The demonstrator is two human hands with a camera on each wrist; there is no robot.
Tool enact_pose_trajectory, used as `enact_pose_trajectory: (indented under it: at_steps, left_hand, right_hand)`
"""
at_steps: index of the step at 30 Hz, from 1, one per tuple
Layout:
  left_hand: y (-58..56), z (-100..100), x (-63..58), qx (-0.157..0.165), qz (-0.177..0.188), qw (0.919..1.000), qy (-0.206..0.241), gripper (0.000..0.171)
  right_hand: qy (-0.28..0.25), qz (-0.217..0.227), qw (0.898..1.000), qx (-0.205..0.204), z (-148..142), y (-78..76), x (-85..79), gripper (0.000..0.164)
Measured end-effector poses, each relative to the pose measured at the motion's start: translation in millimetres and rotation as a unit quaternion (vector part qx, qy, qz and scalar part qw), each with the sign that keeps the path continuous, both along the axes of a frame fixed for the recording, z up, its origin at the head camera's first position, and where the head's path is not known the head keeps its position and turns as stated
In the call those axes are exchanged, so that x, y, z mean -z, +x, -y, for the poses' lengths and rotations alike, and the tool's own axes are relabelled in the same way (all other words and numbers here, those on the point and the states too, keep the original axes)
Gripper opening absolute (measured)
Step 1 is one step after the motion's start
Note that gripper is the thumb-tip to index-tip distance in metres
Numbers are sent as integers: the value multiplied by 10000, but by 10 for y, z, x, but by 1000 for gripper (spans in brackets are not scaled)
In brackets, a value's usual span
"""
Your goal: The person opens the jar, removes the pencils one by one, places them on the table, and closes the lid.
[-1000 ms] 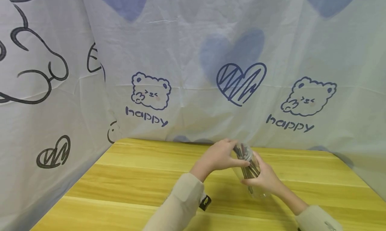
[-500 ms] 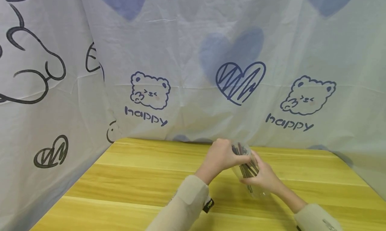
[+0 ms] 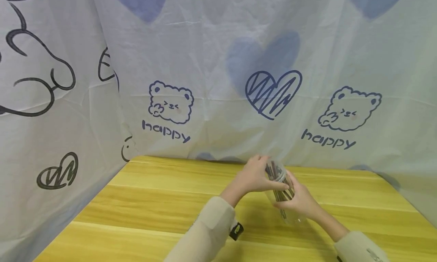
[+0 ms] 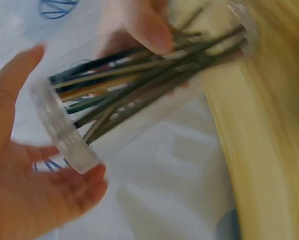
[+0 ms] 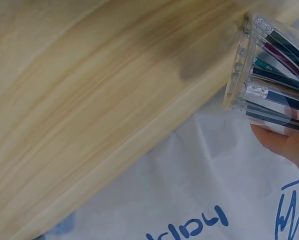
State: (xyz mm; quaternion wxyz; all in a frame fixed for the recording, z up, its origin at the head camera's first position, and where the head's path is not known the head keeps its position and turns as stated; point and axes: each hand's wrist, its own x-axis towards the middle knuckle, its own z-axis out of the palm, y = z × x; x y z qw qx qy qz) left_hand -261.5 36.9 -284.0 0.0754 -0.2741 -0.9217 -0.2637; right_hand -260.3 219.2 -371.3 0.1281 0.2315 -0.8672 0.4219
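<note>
A clear plastic jar (image 4: 139,145) full of dark pencils (image 5: 279,97) is tilted above the table, its clear round lid (image 4: 64,130) toward the upper left. My right hand (image 3: 302,201) grips the jar's side, with the thumb in front. My left hand (image 3: 254,176) is around the lid end; in the left wrist view its fingertips touch the lid's lower edge, while the thumb is at the upper edge, where contact is unclear. In the right wrist view the pencils' metal-banded eraser ends sit by the jar's base, and part of my right hand shows below.
The yellow wood-grain table (image 3: 146,201) spreads beneath both hands. Behind it hangs a white cloth (image 3: 211,64) with blue hearts and bear drawings, and another printed cloth (image 3: 68,133) hangs along the left side.
My left hand rolled at the wrist round the lid, its thumb lifting and then coming back down across the rim. My right hand and the jar stayed nearly still.
</note>
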Motion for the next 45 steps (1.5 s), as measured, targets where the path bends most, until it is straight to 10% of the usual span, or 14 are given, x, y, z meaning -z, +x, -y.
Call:
enact_pose_trajectory:
  at_steps: [5, 12, 32, 45]
  left_hand:
    - [-19, 21, -41, 836, 530, 9946, 312, 89]
    - [-29, 56, -79, 897, 660, 9925, 494, 77]
    - [-55, 68, -28, 143, 589, 9899, 1279, 44]
    - [-13, -47, 75, -763, -374, 9911, 1024, 59]
  right_hand:
    - [-36, -113, 9999, 3, -32, 11, 22, 103]
    - [-85, -24, 9999, 127, -31, -8, 26, 103]
    - [11, -43, 10000, 54, 0, -16, -3, 101]
    - [-7, 46, 9997, 246, -15, -6, 16, 105]
